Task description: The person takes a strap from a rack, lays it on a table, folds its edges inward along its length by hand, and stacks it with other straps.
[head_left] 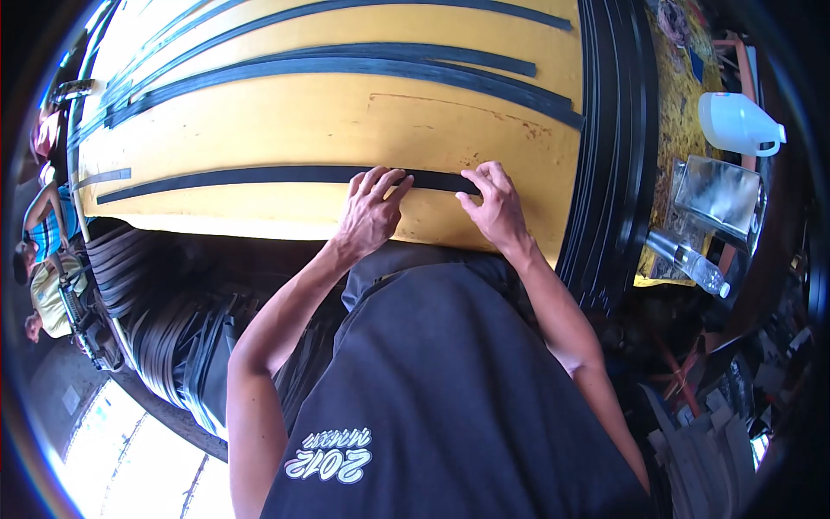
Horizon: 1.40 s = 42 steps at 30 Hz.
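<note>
A long black strip [259, 177] of rubber-like material lies along the near part of the yellow tabletop, curving slightly toward its left end. My left hand [373, 209] is closed over this strip right of its middle, thumb and fingertips pressed together at it. At the strip's right end, the thumb and forefinger of my right hand [494, 204] pinch its edges. A short stretch of the strip runs between the two hands. A small grey-black piece [104, 177] rests near the strip's left end.
More dark strips [346, 65] lie across the far side of the yellow table [303, 130]. Long black strips [614, 147] hang or stack along its right edge. Beyond are a white jug [735, 123], a metal tin [718, 192] and a clear bottle [696, 266]. People [47, 251] are at far left.
</note>
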Each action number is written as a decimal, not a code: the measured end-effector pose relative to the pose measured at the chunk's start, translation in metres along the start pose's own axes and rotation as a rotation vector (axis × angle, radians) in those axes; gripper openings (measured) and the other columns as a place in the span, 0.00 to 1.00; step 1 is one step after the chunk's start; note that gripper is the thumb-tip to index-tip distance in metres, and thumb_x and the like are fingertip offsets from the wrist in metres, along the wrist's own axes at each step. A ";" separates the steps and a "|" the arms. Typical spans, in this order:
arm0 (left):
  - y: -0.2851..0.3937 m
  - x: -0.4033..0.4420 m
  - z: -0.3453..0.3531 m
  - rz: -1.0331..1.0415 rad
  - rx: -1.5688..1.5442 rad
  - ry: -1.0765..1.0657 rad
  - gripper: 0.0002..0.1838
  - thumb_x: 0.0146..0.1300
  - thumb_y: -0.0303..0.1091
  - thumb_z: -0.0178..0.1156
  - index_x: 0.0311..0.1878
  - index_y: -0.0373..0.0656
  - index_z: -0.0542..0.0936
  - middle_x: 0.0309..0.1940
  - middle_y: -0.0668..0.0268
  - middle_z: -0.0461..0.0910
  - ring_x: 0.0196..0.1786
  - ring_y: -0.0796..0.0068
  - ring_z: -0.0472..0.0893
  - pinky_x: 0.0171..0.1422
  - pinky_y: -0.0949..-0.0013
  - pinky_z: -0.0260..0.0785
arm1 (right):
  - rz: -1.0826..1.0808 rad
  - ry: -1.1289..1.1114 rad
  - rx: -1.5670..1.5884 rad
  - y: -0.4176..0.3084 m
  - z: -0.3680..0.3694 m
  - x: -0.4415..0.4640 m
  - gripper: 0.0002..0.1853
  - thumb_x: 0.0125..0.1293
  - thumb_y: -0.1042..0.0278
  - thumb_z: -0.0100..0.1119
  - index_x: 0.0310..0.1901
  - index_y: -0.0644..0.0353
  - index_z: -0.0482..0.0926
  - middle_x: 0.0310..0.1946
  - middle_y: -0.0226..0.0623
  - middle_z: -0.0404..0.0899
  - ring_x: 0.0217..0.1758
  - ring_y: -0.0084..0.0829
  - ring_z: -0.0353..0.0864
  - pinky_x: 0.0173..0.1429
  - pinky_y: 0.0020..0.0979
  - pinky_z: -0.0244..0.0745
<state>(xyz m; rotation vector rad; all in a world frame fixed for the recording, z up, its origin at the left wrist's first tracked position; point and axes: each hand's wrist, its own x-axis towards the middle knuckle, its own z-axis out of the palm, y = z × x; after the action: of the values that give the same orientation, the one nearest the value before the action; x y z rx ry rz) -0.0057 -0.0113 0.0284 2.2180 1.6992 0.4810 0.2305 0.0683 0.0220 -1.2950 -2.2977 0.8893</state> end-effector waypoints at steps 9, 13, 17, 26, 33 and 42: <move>0.000 0.003 0.003 0.014 -0.019 0.001 0.28 0.52 0.26 0.63 0.60 0.44 0.79 0.58 0.59 0.74 0.62 0.56 0.72 0.65 0.51 0.64 | 0.031 -0.006 0.057 0.006 -0.004 -0.002 0.18 0.54 0.71 0.72 0.47 0.67 0.82 0.44 0.44 0.75 0.49 0.42 0.78 0.57 0.38 0.75; 0.000 0.003 0.003 0.026 -0.011 0.019 0.30 0.48 0.25 0.64 0.59 0.43 0.79 0.58 0.61 0.74 0.63 0.58 0.71 0.65 0.52 0.63 | 0.031 -0.007 0.059 0.005 -0.006 -0.002 0.18 0.54 0.71 0.72 0.47 0.67 0.82 0.44 0.44 0.75 0.49 0.42 0.78 0.56 0.38 0.75; 0.001 0.003 0.003 0.024 -0.007 0.017 0.30 0.48 0.25 0.64 0.60 0.42 0.78 0.58 0.60 0.74 0.63 0.58 0.71 0.65 0.52 0.63 | 0.012 0.012 0.041 0.007 -0.006 -0.004 0.19 0.54 0.71 0.72 0.47 0.67 0.82 0.44 0.44 0.75 0.48 0.42 0.79 0.56 0.38 0.75; 0.003 0.003 0.003 0.023 -0.007 0.018 0.30 0.48 0.25 0.63 0.60 0.42 0.78 0.58 0.60 0.74 0.63 0.57 0.71 0.65 0.52 0.63 | 0.019 0.026 0.035 0.009 -0.009 -0.006 0.18 0.54 0.71 0.72 0.46 0.67 0.82 0.43 0.43 0.76 0.47 0.41 0.79 0.54 0.39 0.75; 0.003 0.004 0.002 0.019 -0.005 0.012 0.30 0.48 0.25 0.63 0.59 0.42 0.79 0.57 0.59 0.74 0.62 0.57 0.71 0.65 0.52 0.63 | 0.007 0.036 0.033 0.012 -0.008 -0.007 0.18 0.54 0.71 0.72 0.46 0.67 0.82 0.43 0.43 0.76 0.47 0.41 0.78 0.54 0.38 0.75; 0.003 0.004 0.002 0.025 0.005 0.007 0.30 0.48 0.25 0.63 0.60 0.42 0.78 0.57 0.59 0.74 0.62 0.57 0.71 0.64 0.52 0.64 | 0.003 0.016 0.043 0.013 -0.010 -0.006 0.17 0.55 0.70 0.71 0.46 0.67 0.81 0.43 0.43 0.76 0.46 0.41 0.79 0.55 0.38 0.75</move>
<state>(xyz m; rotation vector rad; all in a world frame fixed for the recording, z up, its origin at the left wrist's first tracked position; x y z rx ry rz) -0.0008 -0.0081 0.0282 2.2460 1.6800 0.4909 0.2474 0.0718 0.0205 -1.2832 -2.2521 0.9208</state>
